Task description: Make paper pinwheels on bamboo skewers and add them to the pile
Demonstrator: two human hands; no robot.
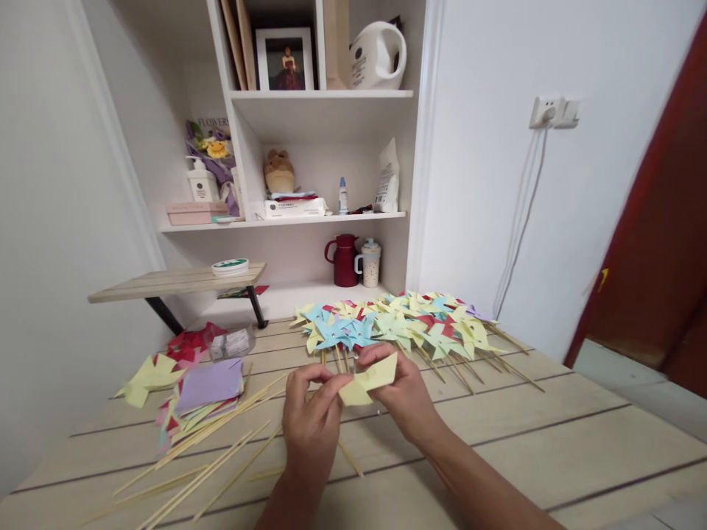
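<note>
Just above the table, a pale yellow paper piece (380, 374) with folded, pointed blades is held between my two hands. My left hand (312, 416) pinches its left side with thumb and fingers. On the right, my right hand (406, 394) grips the same piece, its fingers curled behind the paper and partly hidden. A thin wooden stick (351, 458) lies below the hands. Beyond them spreads a heap of finished paper pinwheels on sticks, with a blue pinwheel (334, 331) nearest my fingers.
At left lie a stack of coloured paper squares (207, 384), a yellow folded paper (148, 377), loose wooden sticks (221, 462) and a clear plastic box (232, 344). A small raised shelf (166, 283) stands behind. Further back, a red jug (346, 261) sits in the shelving.
</note>
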